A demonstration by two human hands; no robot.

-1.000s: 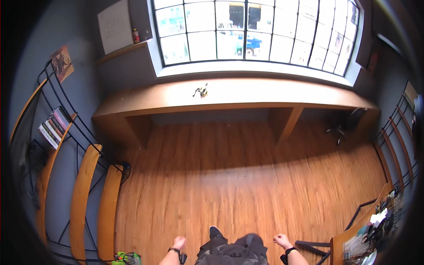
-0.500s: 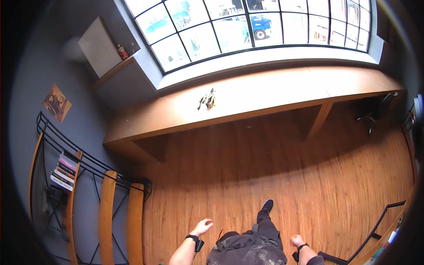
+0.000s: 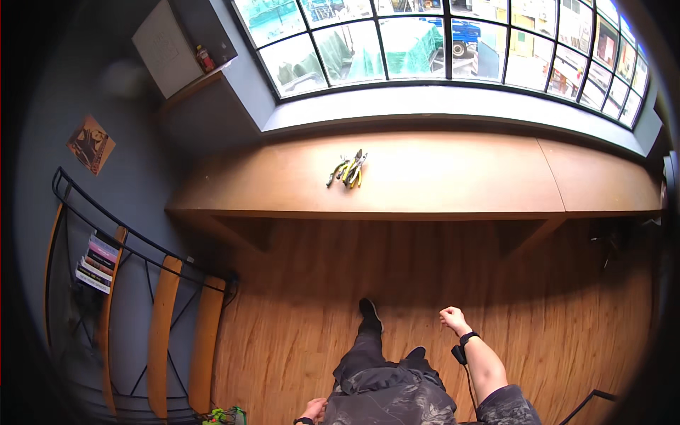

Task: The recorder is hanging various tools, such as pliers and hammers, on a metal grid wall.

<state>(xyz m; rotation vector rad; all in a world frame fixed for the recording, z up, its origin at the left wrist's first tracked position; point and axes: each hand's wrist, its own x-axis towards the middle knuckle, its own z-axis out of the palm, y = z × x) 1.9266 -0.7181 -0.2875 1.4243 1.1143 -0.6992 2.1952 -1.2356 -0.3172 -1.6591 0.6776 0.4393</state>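
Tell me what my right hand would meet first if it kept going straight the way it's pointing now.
Probably nothing close. The right hand, loosely curled and empty, points ahead over bare wooden floor toward the long wooden bench; the bench's front edge comes first, though depth is unclear.

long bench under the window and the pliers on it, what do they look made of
Bench: looks like wood or wood veneer, warm brown with a smooth, slightly satin top; a seam shows near its right end. Pliers: apparently metal jaws with yellow and dark grips, likely plastic or rubber; too small to be sure.

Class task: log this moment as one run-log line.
left hand: empty, by hip | right hand: loosely closed, empty, swung forward | pliers: on wooden bench, untouched | person mid-step on wood floor
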